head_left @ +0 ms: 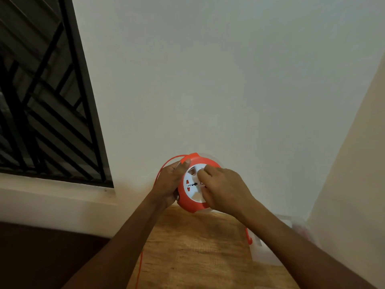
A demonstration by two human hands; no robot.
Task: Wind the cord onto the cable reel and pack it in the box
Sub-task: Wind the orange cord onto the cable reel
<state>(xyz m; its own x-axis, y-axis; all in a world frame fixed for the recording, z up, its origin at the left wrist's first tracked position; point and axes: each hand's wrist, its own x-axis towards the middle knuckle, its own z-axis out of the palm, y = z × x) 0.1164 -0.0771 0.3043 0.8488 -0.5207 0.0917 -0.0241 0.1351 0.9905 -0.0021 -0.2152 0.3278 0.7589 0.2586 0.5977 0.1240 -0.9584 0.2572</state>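
I hold an orange cable reel (188, 202) with a white socket face up above the far edge of a wooden table (193, 249). My left hand (169, 182) grips its left rim, thumb on the orange top tab. My right hand (221, 189) rests on the white face, fingers curled on its centre part. An orange cord (164, 165) loops out over the left hand, then hangs down past the table's left side (140, 268). A white box (264, 252) lies at the table's right, partly hidden by my right forearm.
A plain white wall stands straight ahead, with a cream wall at the right. A dark window with black bars (41, 101) is at the left above a pale ledge (52, 197). An orange hook-shaped piece (248, 236) shows by the box.
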